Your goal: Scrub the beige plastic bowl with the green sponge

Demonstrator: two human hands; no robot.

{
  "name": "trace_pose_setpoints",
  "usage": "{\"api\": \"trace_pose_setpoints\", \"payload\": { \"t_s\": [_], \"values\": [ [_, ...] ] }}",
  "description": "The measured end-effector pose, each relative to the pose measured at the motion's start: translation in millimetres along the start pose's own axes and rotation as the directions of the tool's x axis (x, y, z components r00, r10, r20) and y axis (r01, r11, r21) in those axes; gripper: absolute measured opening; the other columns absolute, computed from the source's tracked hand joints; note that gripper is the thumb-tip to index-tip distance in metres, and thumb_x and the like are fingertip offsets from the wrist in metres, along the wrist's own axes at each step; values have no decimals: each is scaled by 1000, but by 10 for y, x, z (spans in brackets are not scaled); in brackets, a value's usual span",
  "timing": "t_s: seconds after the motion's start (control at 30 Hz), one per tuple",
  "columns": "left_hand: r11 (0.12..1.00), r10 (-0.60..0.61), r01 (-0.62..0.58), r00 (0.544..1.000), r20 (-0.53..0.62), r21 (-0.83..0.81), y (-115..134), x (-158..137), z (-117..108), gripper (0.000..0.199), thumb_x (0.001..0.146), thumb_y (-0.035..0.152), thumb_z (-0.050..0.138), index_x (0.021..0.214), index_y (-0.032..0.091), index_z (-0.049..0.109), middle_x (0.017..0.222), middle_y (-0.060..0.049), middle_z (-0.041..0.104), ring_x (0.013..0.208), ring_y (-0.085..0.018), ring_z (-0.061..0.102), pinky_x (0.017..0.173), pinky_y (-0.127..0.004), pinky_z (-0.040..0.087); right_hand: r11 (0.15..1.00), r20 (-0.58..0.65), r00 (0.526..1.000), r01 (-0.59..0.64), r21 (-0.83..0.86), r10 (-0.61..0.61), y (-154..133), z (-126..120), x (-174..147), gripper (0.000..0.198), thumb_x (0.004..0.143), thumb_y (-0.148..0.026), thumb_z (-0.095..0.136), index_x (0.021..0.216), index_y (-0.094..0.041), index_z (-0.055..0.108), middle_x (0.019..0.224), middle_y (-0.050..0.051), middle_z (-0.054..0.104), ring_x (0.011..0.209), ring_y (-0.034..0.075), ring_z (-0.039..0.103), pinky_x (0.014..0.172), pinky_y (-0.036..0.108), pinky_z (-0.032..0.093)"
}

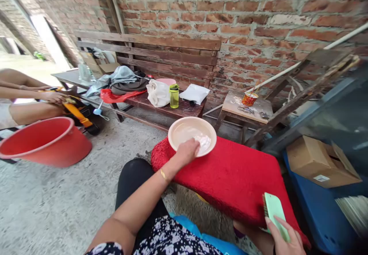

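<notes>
A cream-coloured plastic basin (182,129) stands at the left end of a bench covered with red cloth (232,174). My left hand (188,151) reaches over its near rim, fingers curled closed. Right beside those fingers, inside the basin, is a crumpled white piece (204,143), its material unclear. What the fingers grip, if anything, is hidden. Toward the bench's right end, my right hand (287,237) is closed around a pale green scrubbing brush (274,207). Its brown bristles face left, close to the red cloth.
A red tub (61,147) stands on the floor at left, near another person's hands (54,95). Behind, a wooden bench (186,111) carries a green bottle (174,96), a white bag (158,93) and clothes. A stool (230,111) and a cardboard box (309,161) are at right.
</notes>
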State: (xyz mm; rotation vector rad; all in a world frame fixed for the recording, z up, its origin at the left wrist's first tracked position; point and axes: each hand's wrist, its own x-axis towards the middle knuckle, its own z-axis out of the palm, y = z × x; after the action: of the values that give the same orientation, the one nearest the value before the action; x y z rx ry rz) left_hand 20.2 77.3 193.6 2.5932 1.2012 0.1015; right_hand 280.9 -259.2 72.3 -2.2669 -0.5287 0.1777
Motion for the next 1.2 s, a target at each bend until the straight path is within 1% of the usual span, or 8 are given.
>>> {"api": "trace_pose_setpoints", "payload": {
  "t_s": [0.17, 0.4, 0.53, 0.7, 0.8, 0.97, 1.13, 1.2],
  "values": [
    [959, -273, 284, 941, 199, -27, -125, 662, 17, 26, 94, 18, 49, 109, 5, 66, 108, -21, 68, 107, -28, 65, 92, -36, 49, 953, -17, 967, -249, 171, 255, -141, 2, -74, 67, 55, -71, 70, 98, -20, 72, 102, 10, 71, 96, 33, 62, 87, 46, 48],
    [886, -174, 337, 879, 443, -320, -63, 820, -9, 43, 97, 46, 47, 69, 15, 57, 55, 2, 54, 42, -8, 46, 48, -19, 40, 803, -62, 933, -269, 532, 354, -38, 35, -112, 62, 58, -62, 79, 99, -17, 70, 84, 2, 69, 76, 19, 58, 64, 30, 43],
    [722, 84, 331, 830, 552, -607, 517, 720, 50, 50, 90, 60, 54, 69, 15, 56, 51, 5, 51, 39, -6, 44, 41, -17, 33, 663, -84, 902, -245, 707, 423, -104, 36, -86, 56, 55, -55, 84, 93, -16, 68, 85, 2, 67, 70, 15, 54, 60, 26, 40],
    [782, 295, 321, 565, 770, -535, 1630, 553, 734, 39, 96, 34, 52, 64, 13, 55, 49, 3, 55, 39, -7, 52, 48, -19, 46, 636, -74, 895, -251, 730, 439, -165, 8, -102, 54, 55, -53, 84, 93, -17, 68, 78, -2, 64, 65, 12, 49, 59, 25, 37],
    [799, 312, 326, 492, 813, -505, 2189, 456, 1255, 36, 98, 25, 44, 64, 15, 52, 48, 2, 54, 43, -11, 57, 55, -26, 55, 612, -74, 880, -264, 745, 470, -171, -3, -121, 55, 52, -51, 86, 92, -17, 68, 80, -2, 64, 67, 12, 50, 61, 25, 38],
    [767, 599, -264, 620, 507, -584, 2524, 287, 1667, 23, 96, 25, 47, 84, 16, 65, 84, -5, 72, 83, -16, 69, 83, -31, 55, 633, -72, 886, -268, 726, 458, -181, -58, -117, 56, 54, -54, 84, 92, -17, 67, 83, 0, 65, 72, 14, 52, 63, 26, 40],
    [472, 877, -770, 360, 319, -429, 1973, 43, 1537, 33, 98, 21, 47, 126, 23, 63, 128, -8, 67, 122, -21, 59, 103, -35, 45, 889, -184, 938, -196, 413, 292, -152, -2, -189, 58, 62, -68, 72, 91, -19, 68, 89, 4, 63, 82, 22, 57, 74, 35, 46],
    [487, 868, -818, 415, 273, -305, 1583, -69, 1464, 37, 98, 23, 46, 133, 28, 60, 140, -7, 60, 137, -24, 48, 108, -41, 41, 981, -169, 983, -36, 193, 69, -136, 103, -271, 55, 66, -72, 67, 88, -21, 69, 94, 7, 62, 90, 26, 59, 80, 37, 48]
  ]
}}
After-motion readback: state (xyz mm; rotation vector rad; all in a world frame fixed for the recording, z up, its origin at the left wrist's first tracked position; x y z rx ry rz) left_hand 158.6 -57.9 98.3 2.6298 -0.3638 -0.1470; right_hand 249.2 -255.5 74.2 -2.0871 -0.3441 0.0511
